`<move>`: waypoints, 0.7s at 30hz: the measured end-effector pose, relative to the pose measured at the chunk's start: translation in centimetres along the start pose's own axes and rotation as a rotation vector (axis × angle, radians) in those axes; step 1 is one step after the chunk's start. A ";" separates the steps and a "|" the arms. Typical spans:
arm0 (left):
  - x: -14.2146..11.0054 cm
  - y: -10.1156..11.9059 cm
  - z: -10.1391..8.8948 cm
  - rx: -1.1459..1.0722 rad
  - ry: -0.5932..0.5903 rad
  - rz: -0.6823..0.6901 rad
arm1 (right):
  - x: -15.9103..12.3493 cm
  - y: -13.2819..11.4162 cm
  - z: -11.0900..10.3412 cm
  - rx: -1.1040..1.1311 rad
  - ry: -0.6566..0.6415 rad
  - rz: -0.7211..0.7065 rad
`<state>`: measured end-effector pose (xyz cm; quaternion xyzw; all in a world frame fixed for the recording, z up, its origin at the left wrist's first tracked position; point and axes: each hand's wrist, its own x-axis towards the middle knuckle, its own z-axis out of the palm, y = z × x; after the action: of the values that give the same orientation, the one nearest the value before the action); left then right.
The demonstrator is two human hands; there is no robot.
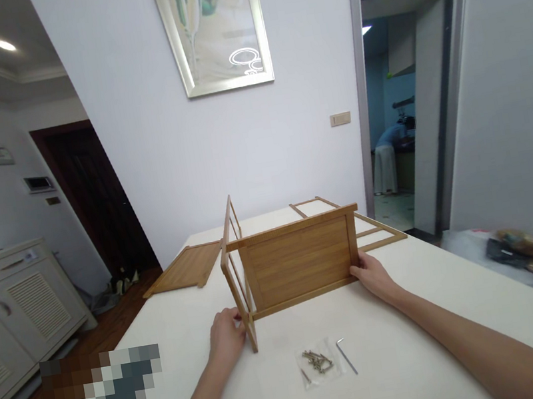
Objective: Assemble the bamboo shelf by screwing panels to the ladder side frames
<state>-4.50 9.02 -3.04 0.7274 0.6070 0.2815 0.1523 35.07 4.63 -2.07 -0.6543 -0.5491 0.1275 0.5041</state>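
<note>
A bamboo shelf panel stands on edge on the white table, joined at its left end to an upright ladder-like side frame. My left hand is closed around the lower part of that side frame. At the panel's lower right corner, my right hand grips the edge. Near the table's front lie a small clear bag of screws and an Allen key.
A second bamboo panel lies flat at the table's far left, and another side frame lies flat behind the standing panel. A white cabinet is on the left. A person stands in the room beyond the doorway.
</note>
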 end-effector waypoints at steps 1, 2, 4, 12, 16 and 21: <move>0.0 0.0 0.0 -0.002 0.002 0.001 | 0.0 0.0 0.0 0.000 0.000 -0.001; -0.1 0.1 0.0 -0.004 0.005 0.002 | 0.0 0.1 0.0 0.000 0.000 -0.001; -0.1 0.1 -0.1 -0.003 0.012 0.003 | 0.0 0.1 0.0 -0.002 0.002 0.000; -0.1 -0.1 -0.1 0.016 0.042 0.006 | 0.0 0.1 0.1 -0.014 0.008 -0.002; -0.1 -0.2 -0.1 0.017 0.033 0.014 | 0.0 0.2 0.1 -0.013 0.011 -0.001; 0.0 -0.1 -0.1 0.020 0.015 0.016 | 0.1 0.3 0.1 -0.002 0.005 0.001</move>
<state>-4.63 9.01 -3.04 0.7316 0.6051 0.2821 0.1380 35.20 4.74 -2.28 -0.6553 -0.5478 0.1256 0.5047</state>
